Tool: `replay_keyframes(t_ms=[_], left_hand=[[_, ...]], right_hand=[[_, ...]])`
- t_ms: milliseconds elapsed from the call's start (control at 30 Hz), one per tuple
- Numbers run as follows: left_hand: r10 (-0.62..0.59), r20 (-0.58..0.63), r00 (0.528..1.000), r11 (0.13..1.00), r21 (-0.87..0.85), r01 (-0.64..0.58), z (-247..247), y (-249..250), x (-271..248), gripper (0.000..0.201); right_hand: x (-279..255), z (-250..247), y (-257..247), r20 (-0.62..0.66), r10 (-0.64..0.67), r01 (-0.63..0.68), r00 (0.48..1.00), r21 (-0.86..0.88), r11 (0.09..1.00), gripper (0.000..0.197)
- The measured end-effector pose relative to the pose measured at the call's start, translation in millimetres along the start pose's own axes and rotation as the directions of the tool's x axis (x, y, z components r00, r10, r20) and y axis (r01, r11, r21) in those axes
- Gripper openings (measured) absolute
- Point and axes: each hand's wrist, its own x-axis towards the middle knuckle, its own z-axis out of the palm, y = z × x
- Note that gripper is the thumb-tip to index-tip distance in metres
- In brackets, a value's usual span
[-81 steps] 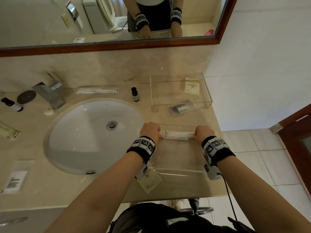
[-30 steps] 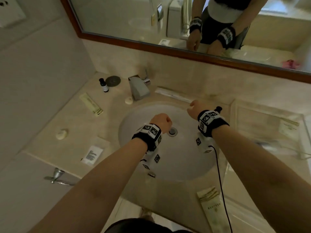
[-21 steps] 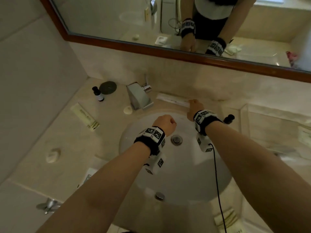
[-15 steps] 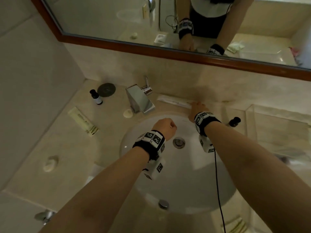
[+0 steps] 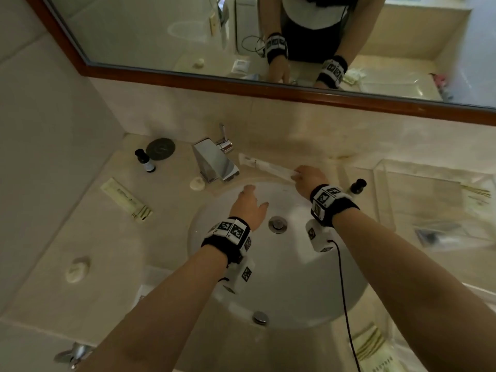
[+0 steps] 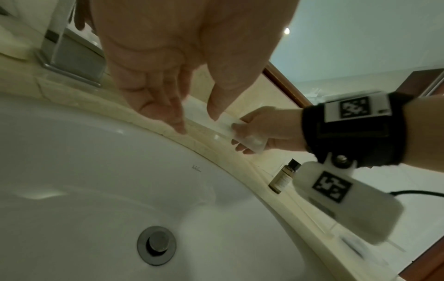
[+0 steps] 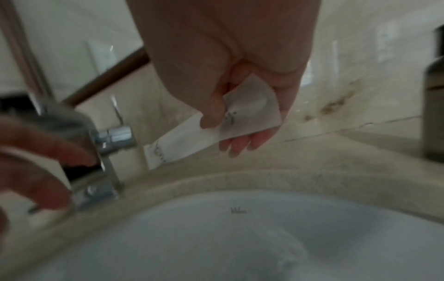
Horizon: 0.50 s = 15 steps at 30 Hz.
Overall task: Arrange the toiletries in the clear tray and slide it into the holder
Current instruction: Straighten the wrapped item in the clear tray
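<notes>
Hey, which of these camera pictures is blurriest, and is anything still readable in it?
Right wrist view is softest: the faucet and left hand smear with motion, though the right hand pinching the white sachet stays readable. Left wrist view is sharper, its camera housing blurred. Head view is dim, wide-angle curved, fairly crisp.

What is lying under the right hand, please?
The right hand pinches one end of a long white sachet that lies on the counter behind the sink. That end is covered by the thumb, so its print cannot be read.
</notes>
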Motion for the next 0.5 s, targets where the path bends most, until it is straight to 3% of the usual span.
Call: replay_keyframes(t_ms=[133, 233, 300, 400, 500], left_hand=[[-0.008, -0.085, 0.996, 1.000, -0.010, 0.007, -5, 13, -13, 0.083], [-0.038, -0.118, 0.992, 0.987, -0.162, 0.019, -4, 29, -24, 0.090], [-0.042, -0.155, 0.987, 0.962, -0.272, -0.002, 2, 39, -29, 0.091], [0.055, -0.194, 0.979, 0.945, -0.308, -0.114, 23, 55, -39, 0.090], [0.120, -0.169, 0.978, 0.928, -0.330, -0.171, 45, 75, -50, 0.070]], right_hand=[[-33, -20, 23, 0.051, -0.031, 0.018, 0.998, 0.236, 0.972, 0.025], [-64, -35, 45, 0.121, -0.051, 0.013, 0.991, 0.295, 0.956, 0.024], [-83, -43, 63, 0.145, -0.067, 0.027, 0.987, 0.264, 0.964, 0.025], [-111, -56, 98, 0.148, -0.113, 0.062, 0.982, 0.313, 0.948, 0.033], [-137, -68, 130, 0.192, -0.091, 0.019, 0.977, 0.347, 0.938, 0.025]])
